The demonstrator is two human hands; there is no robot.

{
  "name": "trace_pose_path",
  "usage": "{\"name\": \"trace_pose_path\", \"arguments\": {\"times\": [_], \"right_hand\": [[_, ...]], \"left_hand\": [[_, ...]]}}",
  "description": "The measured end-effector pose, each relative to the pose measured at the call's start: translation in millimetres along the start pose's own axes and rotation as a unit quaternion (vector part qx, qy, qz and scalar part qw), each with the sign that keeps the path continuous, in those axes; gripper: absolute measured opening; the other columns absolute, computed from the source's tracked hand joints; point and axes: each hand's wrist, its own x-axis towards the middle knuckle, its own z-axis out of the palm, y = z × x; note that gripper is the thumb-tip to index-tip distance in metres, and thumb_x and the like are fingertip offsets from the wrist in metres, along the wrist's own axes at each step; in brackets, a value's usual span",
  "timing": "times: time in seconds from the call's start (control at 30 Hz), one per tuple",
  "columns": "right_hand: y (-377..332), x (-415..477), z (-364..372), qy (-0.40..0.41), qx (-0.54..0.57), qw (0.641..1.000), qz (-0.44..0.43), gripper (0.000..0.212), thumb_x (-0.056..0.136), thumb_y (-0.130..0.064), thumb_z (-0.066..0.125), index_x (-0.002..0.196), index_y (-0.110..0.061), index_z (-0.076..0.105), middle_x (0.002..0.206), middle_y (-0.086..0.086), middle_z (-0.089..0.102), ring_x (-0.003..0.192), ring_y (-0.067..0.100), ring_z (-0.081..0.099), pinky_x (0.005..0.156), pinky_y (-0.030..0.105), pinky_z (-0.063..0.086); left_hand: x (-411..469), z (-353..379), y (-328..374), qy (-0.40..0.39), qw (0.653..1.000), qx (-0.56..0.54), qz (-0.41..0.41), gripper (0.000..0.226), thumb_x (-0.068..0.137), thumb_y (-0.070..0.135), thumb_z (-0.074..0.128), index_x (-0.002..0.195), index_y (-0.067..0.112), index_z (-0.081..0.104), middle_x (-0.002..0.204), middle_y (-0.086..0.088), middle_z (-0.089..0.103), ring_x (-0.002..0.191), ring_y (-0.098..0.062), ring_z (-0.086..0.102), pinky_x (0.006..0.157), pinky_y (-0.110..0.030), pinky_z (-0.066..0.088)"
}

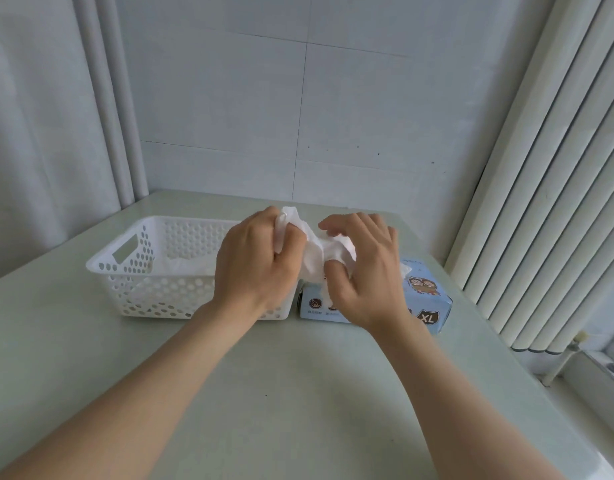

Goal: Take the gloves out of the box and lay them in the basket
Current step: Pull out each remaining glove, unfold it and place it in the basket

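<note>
A white perforated basket stands on the table at the left, with white material lying on its floor. Right beside it sits a light blue glove box marked XL. Between them I hold a crumpled white glove above the box's left end. My left hand grips the glove's upper end, over the basket's right side. My right hand pinches its lower part over the box, which it mostly hides.
The pale green table runs toward me from the basket and box. A tiled wall stands behind it, curtains hang at the left, and a white radiator rises at the right beside the table's edge.
</note>
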Motion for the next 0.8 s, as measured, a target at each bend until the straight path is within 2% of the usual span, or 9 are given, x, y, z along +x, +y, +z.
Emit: {"name": "trace_pose_path", "arguments": {"times": [0.1,0.17,0.23,0.27,0.33,0.43,0.53,0.67,0.8], "right_hand": [[-13.6,4.7,0.2,0.022,0.149,0.985,0.088,0.031,0.075,-0.007,0.047,0.098,-0.013,0.068,0.059,0.007,0.057,0.054,0.023,0.047,0.054,0.029,0.035],[-18.1,7.0,-2.0,-0.02,0.219,0.965,0.142,0.035,0.071,-0.006,0.046,0.097,-0.016,0.068,0.054,0.016,0.055,0.049,0.033,0.044,0.046,0.032,0.033],[-18.0,6.6,-4.1,-0.084,0.218,0.964,0.13,0.039,0.071,-0.012,0.053,0.106,-0.019,0.067,0.061,0.014,0.063,0.055,0.036,0.054,0.048,0.041,0.043],[-17.7,5.6,-4.8,-0.11,0.195,0.969,0.108,0.041,0.072,-0.018,0.06,0.113,-0.021,0.066,0.068,0.009,0.068,0.06,0.031,0.061,0.053,0.042,0.049],[-16.5,2.9,-4.3,-0.136,0.142,0.978,0.067,0.051,0.074,-0.038,0.072,0.122,-0.023,0.064,0.081,-0.003,0.071,0.071,0.019,0.069,0.064,0.039,0.056],[-17.5,1.9,-2.5,-0.134,0.126,0.982,0.046,0.06,0.079,-0.056,0.069,0.126,-0.018,0.067,0.093,-0.008,0.073,0.083,0.014,0.073,0.071,0.035,0.058],[-18.4,2.3,-1.4,-0.103,0.155,0.979,0.078,0.054,0.087,-0.055,0.061,0.118,-0.013,0.074,0.093,-0.007,0.078,0.086,0.015,0.075,0.074,0.039,0.06],[-19.9,1.0,5.0,-0.066,0.133,0.98,0.132,0.029,0.083,-0.038,0.073,0.102,-0.017,0.079,0.08,-0.013,0.078,0.075,0.01,0.076,0.073,0.037,0.063],[-18.6,4.7,7.1,-0.045,0.133,0.977,0.161,0.019,0.08,-0.022,0.06,0.081,-0.017,0.078,0.067,-0.01,0.073,0.064,0.01,0.071,0.063,0.036,0.06]], "left_hand": [[2.6,-3.0,2.5,0.0,1.0,-0.009,-0.029,0.05,0.094,0.044,0.039,0.058,0.009,0.035,0.05,-0.001,0.037,0.052,-0.024,0.042,0.05,-0.034,0.028],[4.8,-6.0,4.2,0.0,0.998,-0.022,-0.055,0.057,0.097,0.048,0.042,0.053,0.014,0.029,0.044,0.003,0.032,0.047,-0.019,0.036,0.048,-0.034,0.027],[6.9,-8.6,5.1,-0.005,0.997,-0.039,-0.069,0.058,0.097,0.044,0.048,0.051,0.015,0.027,0.043,0.006,0.028,0.045,-0.014,0.03,0.047,-0.031,0.025],[7.8,-9.8,5.1,-0.009,0.996,-0.048,-0.073,0.057,0.095,0.04,0.051,0.051,0.015,0.027,0.044,0.007,0.027,0.045,-0.013,0.029,0.046,-0.029,0.024],[9.1,-11.3,4.0,-0.015,0.995,-0.06,-0.081,0.055,0.091,0.036,0.058,0.05,0.014,0.03,0.045,0.007,0.025,0.045,-0.012,0.028,0.045,-0.027,0.023],[10.1,-13.1,3.4,-0.022,0.994,-0.064,-0.088,0.056,0.09,0.032,0.065,0.048,0.012,0.033,0.044,0.008,0.026,0.044,-0.011,0.027,0.044,-0.024,0.024],[11.5,-15.8,3.4,-0.028,0.993,-0.066,-0.095,0.058,0.089,0.026,0.068,0.047,0.015,0.031,0.045,0.009,0.025,0.044,-0.011,0.025,0.043,-0.02,0.022],[14.4,-18.0,1.3,-0.039,0.992,-0.081,-0.09,0.057,0.087,0.022,0.071,0.05,0.017,0.028,0.05,0.006,0.022,0.049,-0.013,0.022,0.045,-0.024,0.02],[15.4,-18.5,-1.4,-0.041,0.994,-0.082,-0.055,0.067,0.091,0.034,0.077,0.052,0.018,0.025,0.052,0.005,0.02,0.05,-0.013,0.021,0.047,-0.024,0.019]]}}
